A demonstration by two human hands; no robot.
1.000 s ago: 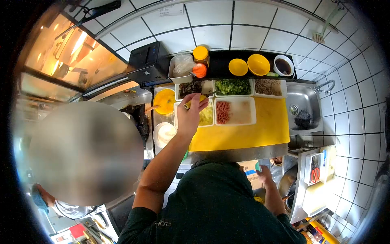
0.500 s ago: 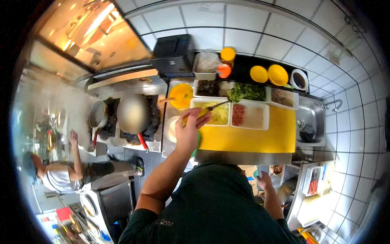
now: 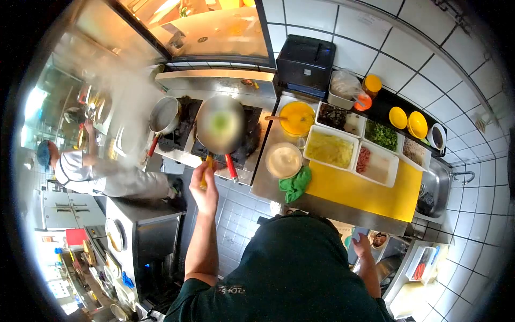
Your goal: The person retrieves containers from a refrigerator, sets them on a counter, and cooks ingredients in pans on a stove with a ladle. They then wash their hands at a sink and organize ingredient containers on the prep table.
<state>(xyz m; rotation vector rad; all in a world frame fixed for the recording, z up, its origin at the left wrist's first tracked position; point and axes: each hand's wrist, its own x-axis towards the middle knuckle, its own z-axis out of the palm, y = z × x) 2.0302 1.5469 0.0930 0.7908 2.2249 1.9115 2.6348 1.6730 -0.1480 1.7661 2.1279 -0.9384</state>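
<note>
My left hand (image 3: 205,188) is closed round the yellow handle of a utensil (image 3: 207,163) at the near edge of the wok (image 3: 206,127). The utensil's far end is lost in blur. A blurred green patch (image 3: 220,123) shows in the middle of the wok, and the wok's red handle (image 3: 231,167) points toward me, right of my left hand. Low on the right, beside the counter's front edge, my right hand (image 3: 362,247) is closed on a pale bluish thing that I cannot make out.
A second pan (image 3: 164,115) sits left of the wok. On the right counter are a bowl of yellow liquid (image 3: 298,117), a cream-coloured bowl (image 3: 284,160), a green cloth (image 3: 295,184), a yellow board (image 3: 359,191) and a tray of chopped greens (image 3: 381,135). A person (image 3: 115,177) stands far left.
The view has swung left. My left hand has moved from the food trays to the wok, with the utensil that carried greens half a second ago. My right hand stays low on the right.
</note>
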